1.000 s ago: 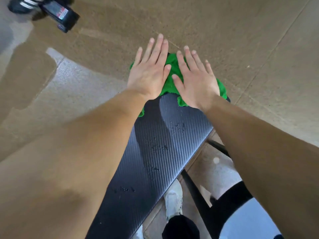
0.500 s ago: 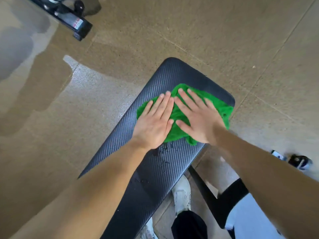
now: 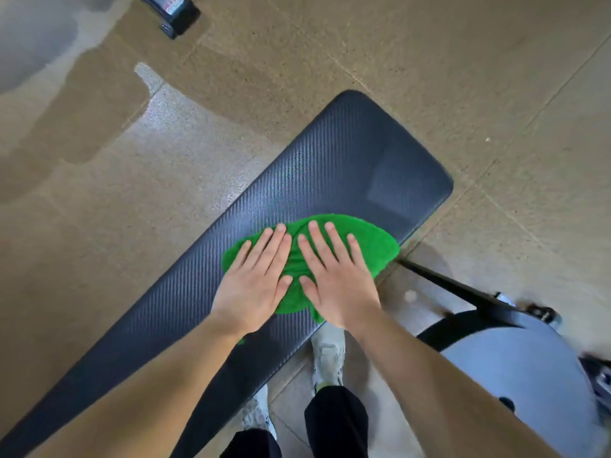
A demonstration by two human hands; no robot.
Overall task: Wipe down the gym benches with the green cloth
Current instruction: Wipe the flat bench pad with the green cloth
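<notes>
A long black bench pad (image 3: 347,160) with a ribbed texture runs diagonally from lower left to upper right. The green cloth (image 3: 373,242) lies spread on it, a little short of the pad's rounded far end. My left hand (image 3: 254,282) and my right hand (image 3: 337,282) press flat on the cloth side by side, fingers extended and pointing away from me. The cloth's right edge reaches the pad's right side.
The bench's black metal leg (image 3: 456,289) sticks out at the right, next to a grey-blue rounded object (image 3: 529,375). My shoes (image 3: 327,355) stand on the speckled tan floor (image 3: 429,61) below the pad. A black equipment part (image 3: 172,11) lies at the top left.
Both hands have dragged the cloth back toward me from the pad's far end, uncovering the end of the pad. The small wet spots seen earlier no longer show.
</notes>
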